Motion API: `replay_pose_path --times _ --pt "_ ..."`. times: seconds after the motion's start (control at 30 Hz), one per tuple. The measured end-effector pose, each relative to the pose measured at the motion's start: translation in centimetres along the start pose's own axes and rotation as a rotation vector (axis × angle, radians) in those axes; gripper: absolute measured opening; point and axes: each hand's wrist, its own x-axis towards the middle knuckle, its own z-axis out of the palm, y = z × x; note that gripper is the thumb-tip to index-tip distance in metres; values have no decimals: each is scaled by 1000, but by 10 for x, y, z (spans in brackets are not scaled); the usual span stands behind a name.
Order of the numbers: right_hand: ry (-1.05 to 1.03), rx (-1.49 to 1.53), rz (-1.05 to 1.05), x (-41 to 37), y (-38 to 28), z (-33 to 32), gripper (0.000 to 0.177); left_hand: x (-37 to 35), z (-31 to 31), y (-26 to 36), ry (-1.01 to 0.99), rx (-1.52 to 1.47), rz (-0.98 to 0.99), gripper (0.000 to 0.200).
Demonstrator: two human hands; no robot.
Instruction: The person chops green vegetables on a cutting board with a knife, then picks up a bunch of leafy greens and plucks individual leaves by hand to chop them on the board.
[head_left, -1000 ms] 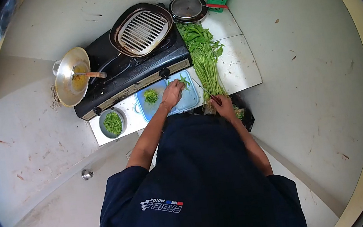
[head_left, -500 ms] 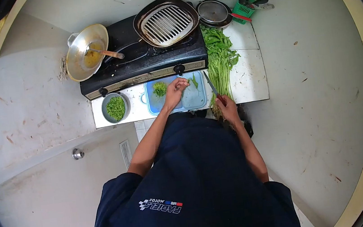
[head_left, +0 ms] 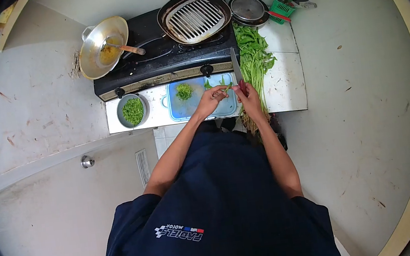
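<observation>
My left hand [head_left: 211,101] is closed in a pinch on a small green leafy stem [head_left: 227,87] above the right part of a blue cutting board [head_left: 178,112]. Close beside it, my right hand [head_left: 251,104] grips the reddish handle of a knife [head_left: 236,67], whose blade points away from me. The right thumb and fingertips come up to the stem's end; whether they pinch it too is hard to make out. On the board lies a little heap of chopped greens [head_left: 183,91]. A long bunch of leafy greens [head_left: 254,65], roots toward me, lies just right of the knife.
Left of the board stands a grey bowl [head_left: 121,119] of chopped greens. Behind is a black stove [head_left: 156,65] carrying a wok [head_left: 86,60] with a wooden-handled utensil, and a grill pan [head_left: 163,18]. A lidded pan [head_left: 247,8] and a green utensil basket [head_left: 280,12] sit back right.
My right hand has moved up and left with the knife, meeting my left hand, which has shifted right. The knife blade now points more straight away from me. The view has shifted slightly.
</observation>
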Motion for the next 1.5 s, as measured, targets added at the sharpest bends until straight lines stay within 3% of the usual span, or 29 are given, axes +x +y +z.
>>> replay_pose_path --times 0.2,0.43,0.67,0.83,1.0,1.1,1.2,1.3,1.5 --pt "13 158 57 11 0 21 26 -11 0 2 7 179 20 31" --pt "90 -89 -58 26 32 28 25 -33 -11 -12 119 212 -34 25" --pt "-44 -454 -52 21 56 20 26 -68 -30 -11 295 141 -21 20" --pt "-31 -398 -117 2 62 14 23 -84 -25 -1 416 38 -48 18" --pt "-11 -341 -127 -18 51 13 22 -81 -18 6 380 28 -22 19" --pt "-159 -68 111 -26 23 16 20 -78 -21 20 301 30 4 20" --pt "-198 64 146 -28 -11 31 20 -76 -37 22 216 24 29 19" --pt "-243 55 103 -25 -34 52 28 -82 -56 37 149 26 -24 22" --pt "-355 -49 56 -16 -69 100 27 -93 -100 34 130 81 -49 21"
